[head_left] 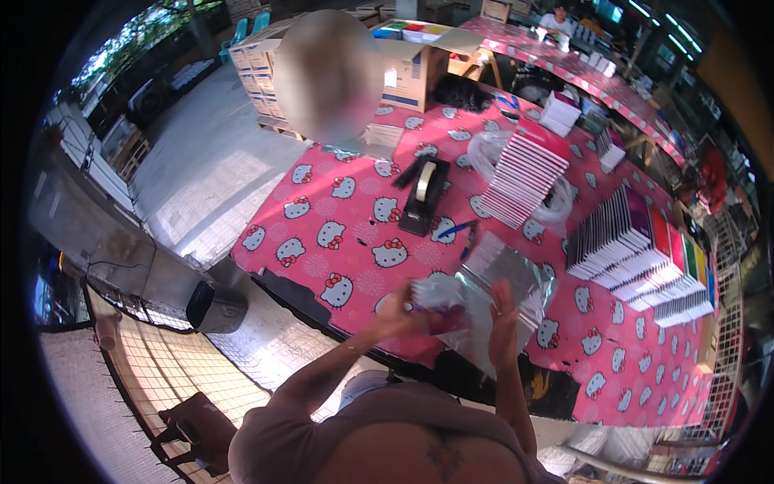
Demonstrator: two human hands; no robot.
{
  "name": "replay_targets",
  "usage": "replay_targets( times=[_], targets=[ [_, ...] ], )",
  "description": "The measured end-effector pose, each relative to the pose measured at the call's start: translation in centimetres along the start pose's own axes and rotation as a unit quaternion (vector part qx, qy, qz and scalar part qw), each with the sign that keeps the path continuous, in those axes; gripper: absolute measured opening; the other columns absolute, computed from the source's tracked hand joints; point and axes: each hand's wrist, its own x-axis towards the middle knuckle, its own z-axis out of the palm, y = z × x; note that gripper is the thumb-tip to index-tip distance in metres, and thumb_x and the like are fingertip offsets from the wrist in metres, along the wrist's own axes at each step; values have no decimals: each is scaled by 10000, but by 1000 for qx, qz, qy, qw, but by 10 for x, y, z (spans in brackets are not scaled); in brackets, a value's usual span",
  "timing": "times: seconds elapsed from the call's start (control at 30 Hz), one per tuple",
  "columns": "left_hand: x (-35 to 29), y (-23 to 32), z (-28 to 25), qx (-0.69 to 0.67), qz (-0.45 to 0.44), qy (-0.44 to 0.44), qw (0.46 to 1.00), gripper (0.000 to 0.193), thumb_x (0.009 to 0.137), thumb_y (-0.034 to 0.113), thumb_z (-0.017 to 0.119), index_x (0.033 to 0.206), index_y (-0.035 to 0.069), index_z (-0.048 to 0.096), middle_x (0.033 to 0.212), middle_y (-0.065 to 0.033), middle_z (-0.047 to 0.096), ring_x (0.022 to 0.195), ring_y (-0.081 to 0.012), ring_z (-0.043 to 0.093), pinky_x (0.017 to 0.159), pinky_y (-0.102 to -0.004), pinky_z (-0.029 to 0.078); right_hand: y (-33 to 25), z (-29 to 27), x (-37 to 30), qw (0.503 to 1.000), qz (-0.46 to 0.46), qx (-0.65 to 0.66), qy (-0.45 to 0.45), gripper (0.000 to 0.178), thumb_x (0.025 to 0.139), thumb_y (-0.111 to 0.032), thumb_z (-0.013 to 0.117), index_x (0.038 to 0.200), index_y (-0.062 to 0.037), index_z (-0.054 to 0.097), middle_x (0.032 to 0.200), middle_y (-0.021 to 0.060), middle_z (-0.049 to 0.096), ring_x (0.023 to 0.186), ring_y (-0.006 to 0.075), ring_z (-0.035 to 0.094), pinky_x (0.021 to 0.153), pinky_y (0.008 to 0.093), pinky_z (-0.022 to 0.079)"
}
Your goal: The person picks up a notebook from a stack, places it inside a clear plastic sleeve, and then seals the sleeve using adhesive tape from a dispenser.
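Observation:
At the near edge of the table, my left hand is closed round the left end of a small bundle of notebooks, white and purple. The bundle is blurred, and shiny clear plastic seems to lie over it. To its right my right hand is raised with the fingers stretched out, beside the clear plastic bags that lie in a loose pile. Whether its palm touches the plastic I cannot tell. A blue pen rests just beyond the pile.
The pink cartoon-cat tablecloth carries a black tape dispenser, a stack of red notebooks and rows of colored notebooks at right. Cardboard boxes and a person are across the table. A dark bin stands at left.

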Motion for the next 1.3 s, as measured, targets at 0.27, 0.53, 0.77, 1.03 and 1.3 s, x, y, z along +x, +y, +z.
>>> replay_targets(
  times=[0.27,0.53,0.77,1.03,1.3],
  targets=[
    [55,-126,-209,288,-217,425,830,1083,823,690,652,1597,83,197,1232,-390,538,1121,-487,569,982,-533,449,2,-19,-30,988,59,-121,79,235,978,-130,631,1179,-13,601,1110,63,645,1023,143,602,925,288,465],
    [194,-139,-327,266,-210,537,772,1035,801,711,673,1563,120,297,1279,-393,508,1162,-541,552,984,-556,466,-7,-29,-72,960,141,-153,186,177,969,-173,616,866,-31,639,832,27,664,817,99,588,751,267,465],
    [205,-54,-172,327,195,524,761,676,936,336,695,1425,-41,422,1363,-318,466,1263,-475,470,1030,-534,410,7,-91,-92,871,148,-364,297,187,934,-171,639,877,6,658,835,87,639,799,158,612,705,309,464],
    [101,-30,114,364,217,-112,899,580,907,292,653,1417,51,518,1401,-262,504,1341,-428,453,1103,-554,363,33,-128,1,818,-5,-524,237,545,770,-261,777,1257,-81,608,1229,194,574,1113,417,570,931,505,463],
    [22,-23,138,475,224,-21,851,610,936,402,605,1434,73,480,1452,-231,442,1337,-428,420,1115,-560,326,1,-115,48,721,30,-689,70,541,792,-328,730,1268,-97,615,1279,121,571,1201,380,564,1006,538,436]
  ],
)
